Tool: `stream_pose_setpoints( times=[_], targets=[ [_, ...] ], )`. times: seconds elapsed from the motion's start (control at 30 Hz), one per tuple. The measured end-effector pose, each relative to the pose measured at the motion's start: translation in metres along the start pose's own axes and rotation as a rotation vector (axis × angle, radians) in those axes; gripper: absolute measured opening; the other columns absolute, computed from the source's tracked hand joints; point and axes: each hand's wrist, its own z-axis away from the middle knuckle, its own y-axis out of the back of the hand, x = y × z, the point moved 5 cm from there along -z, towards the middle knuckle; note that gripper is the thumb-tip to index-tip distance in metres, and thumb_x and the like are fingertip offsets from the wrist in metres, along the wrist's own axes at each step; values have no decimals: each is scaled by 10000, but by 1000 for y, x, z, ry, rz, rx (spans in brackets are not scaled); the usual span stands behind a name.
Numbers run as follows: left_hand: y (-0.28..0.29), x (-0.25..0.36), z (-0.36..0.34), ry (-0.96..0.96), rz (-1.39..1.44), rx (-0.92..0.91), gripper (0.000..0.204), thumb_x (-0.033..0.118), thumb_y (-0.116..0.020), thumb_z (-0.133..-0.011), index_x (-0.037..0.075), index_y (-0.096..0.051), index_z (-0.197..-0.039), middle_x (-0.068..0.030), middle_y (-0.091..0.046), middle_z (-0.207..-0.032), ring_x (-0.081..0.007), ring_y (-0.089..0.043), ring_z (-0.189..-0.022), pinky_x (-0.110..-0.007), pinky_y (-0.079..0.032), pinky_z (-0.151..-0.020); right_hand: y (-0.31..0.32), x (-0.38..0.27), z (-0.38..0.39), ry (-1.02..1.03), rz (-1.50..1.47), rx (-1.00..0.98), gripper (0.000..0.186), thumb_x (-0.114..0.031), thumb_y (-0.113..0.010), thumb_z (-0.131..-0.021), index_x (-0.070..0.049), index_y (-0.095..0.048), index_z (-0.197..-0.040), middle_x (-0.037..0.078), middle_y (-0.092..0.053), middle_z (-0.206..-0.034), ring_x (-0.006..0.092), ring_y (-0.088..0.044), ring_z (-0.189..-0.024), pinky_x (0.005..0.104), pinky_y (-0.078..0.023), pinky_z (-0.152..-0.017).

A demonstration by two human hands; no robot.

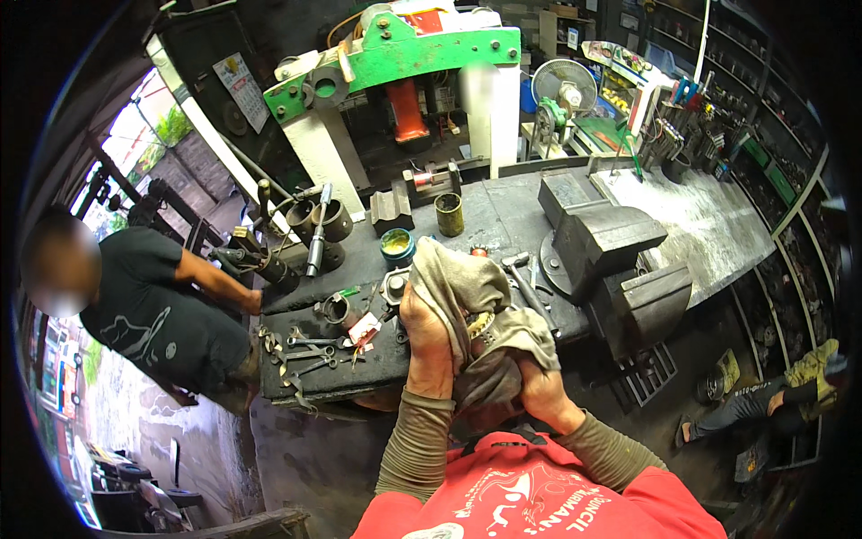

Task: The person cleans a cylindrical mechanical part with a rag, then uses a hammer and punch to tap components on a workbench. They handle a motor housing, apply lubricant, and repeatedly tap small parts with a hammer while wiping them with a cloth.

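Observation:
My left hand (425, 341) is closed round a grey-beige rag (462, 274) over the workbench's front edge. My right hand (546, 393) grips the rag's lower right part. Within the cloth's folds a metal ring-like part (478, 325) with yellowish spots shows, mostly covered. Just beyond are a blue tub of yellow grease (396, 241), a yellow-brown can (449, 215), a hammer (535, 301) and a flanged metal part (395, 284). Wrenches (319, 364) and a socket-like cylinder (337, 310) lie to the left on the dark bench (494, 202).
A large bench vise (620, 269) stands right. A green press (422, 49) rises behind. A person in a dark shirt (162, 314) stands left with a hand at the bench. A seated person (777, 400) is at lower right. A fan (564, 90) and shelving (799, 135) stand back right.

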Motion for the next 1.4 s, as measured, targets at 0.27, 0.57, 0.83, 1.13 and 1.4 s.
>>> stream_pose_setpoints(
  times=[0.27, 0.57, 0.83, 1.13, 1.4],
  targets=[
    [12, -18, -30, 240, 422, -31, 500, 433, -380, -1109, 15, -611, -1258, -158, -707, -1153, -288, -711, -1039, -440, -599, -940, 84, 19, 17, -539, -70, -191, 366, 44, -652, -876, -19, -718, -1231, 144, -714, -1276, 275, -646, -1221, 366, -459, -1083],
    [-20, -72, -83, 245, 210, -19, 447, 422, -439, -1110, 31, -646, -1175, -117, -722, -1062, -238, -725, -915, -384, -618, -837, 157, -35, -8, -237, 696, -403, 424, -96, -761, -738, -34, -735, -1156, 192, -680, -1302, 369, -609, -1253, 404, -467, -1070],
    [-69, -109, -135, 165, 19, 112, 411, 400, -446, -1102, 67, -675, -1025, -64, -704, -873, -172, -679, -711, -313, -574, -641, 196, -50, -56, -569, 61, -323, 373, -24, -706, -828, 26, -706, -1198, 173, -708, -1243, 269, -678, -1160, 374, -506, -1037],
    [-62, -141, -204, 205, 221, 290, 454, 433, -538, -1070, 10, -694, -1023, -126, -726, -888, -271, -716, -736, -397, -613, -684, 305, -67, -80, -294, 597, -433, 153, -56, -700, -866, 0, -754, -998, 121, -747, -874, 273, -727, -755, 376, -573, -663],
    [-93, -162, -189, 325, 150, 196, 531, 473, -472, -1088, -6, -696, -1037, -130, -729, -918, -253, -719, -749, -364, -615, -664, 159, 34, -137, -280, 581, 54, 722, -321, -896, -810, 42, -593, -1355, 217, -684, -1127, 353, -695, -982, 418, -571, -863]
  ],
)
